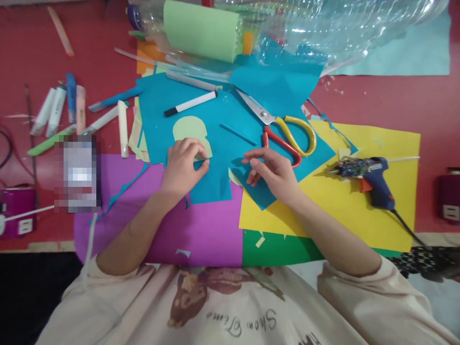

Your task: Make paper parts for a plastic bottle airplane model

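Observation:
My left hand (184, 160) is curled with its fingertips pinching the lower edge of a pale green rounded paper cutout (190, 128) that lies on a blue paper sheet (230, 120). My right hand (270, 171) hovers over the blue sheet's lower right part with its fingers loosely spread and nothing in them. Red and yellow handled scissors (283, 132) lie just beyond my right hand. A black and white marker (190, 104) rests on the blue sheet above the cutout.
A blue glue gun (366, 175) lies on yellow paper (359, 211) at right. Purple paper (201, 230) and green paper (276, 249) lie near me. Markers and glue sticks (57, 112) are scattered at left, beside a phone (77, 172). A light green roll (201, 28) and clear plastic (323, 24) sit at the back.

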